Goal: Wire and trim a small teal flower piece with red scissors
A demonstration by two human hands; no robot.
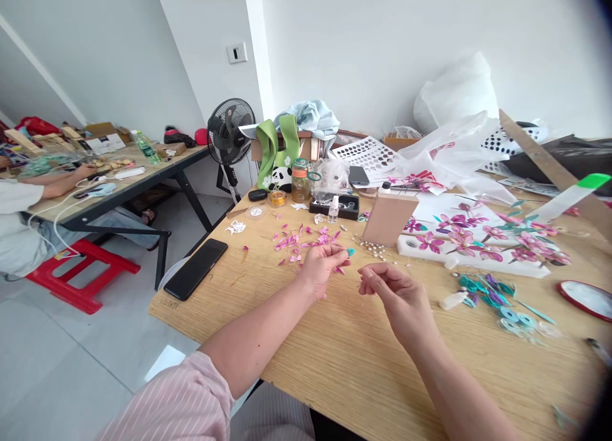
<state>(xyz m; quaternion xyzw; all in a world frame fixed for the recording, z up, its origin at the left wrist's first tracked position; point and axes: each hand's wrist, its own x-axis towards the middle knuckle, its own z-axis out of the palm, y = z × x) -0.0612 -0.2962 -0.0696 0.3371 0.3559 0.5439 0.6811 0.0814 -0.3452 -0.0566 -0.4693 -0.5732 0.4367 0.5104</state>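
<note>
My left hand [321, 270] is held above the wooden table [315, 352], pinching a small teal petal-like piece [350, 252] between thumb and fingertips. A short way to its right is my right hand [396, 294], its thumb and index finger pressed together. What those fingertips hold, if anything, is too small to make out. Loose pink petals [291, 238] lie scattered beyond my left hand. Beads [375, 248] are strewn in front of a tan block [389, 218]. Pink and purple flowers [461, 237] stand in a white foam slab [497, 261] at the right.
Teal and purple pieces [485, 289], ribbon spools [519, 320] and a small white bottle [453, 299] lie at the right. A black phone [196, 269] rests near the left edge. Behind are a jar [301, 180] and a fan [232, 132]. Another person's arm [62, 183] shows at the far-left table.
</note>
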